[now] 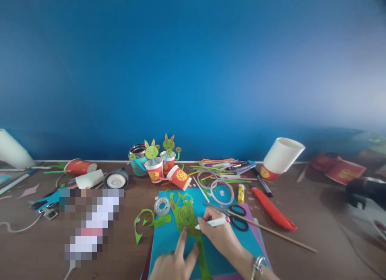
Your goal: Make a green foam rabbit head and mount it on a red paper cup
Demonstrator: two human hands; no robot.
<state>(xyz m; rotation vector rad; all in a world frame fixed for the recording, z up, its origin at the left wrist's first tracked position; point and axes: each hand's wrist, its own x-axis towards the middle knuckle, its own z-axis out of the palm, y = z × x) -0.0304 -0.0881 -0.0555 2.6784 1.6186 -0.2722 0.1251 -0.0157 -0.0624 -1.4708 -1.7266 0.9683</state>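
Between the fingers of my right hand [219, 232] is a white marker [217, 222] with a red end, its tip at the edge of a green paper animal face [186, 216]. Dark lines on this face show eyes, a nose and a mouth. My left hand [175, 263] presses the green paper with stretched, parted fingers. Under it lies a blue paper sheet [163, 248]. Dark-handled scissors [239, 218] lie beside my right hand. A clear tape roll [162, 206] and green paper scraps [141, 221] lie to the left of the face.
Paper cups with green animal faces [154, 169] stand at the back beside a teal metal container [138, 161]. A wooden stick [283, 235], a red pouch-like item [273, 209] and a glue stick [241, 193] lie rightward. A tall white cup stack [282, 157] leans near the blue wall.
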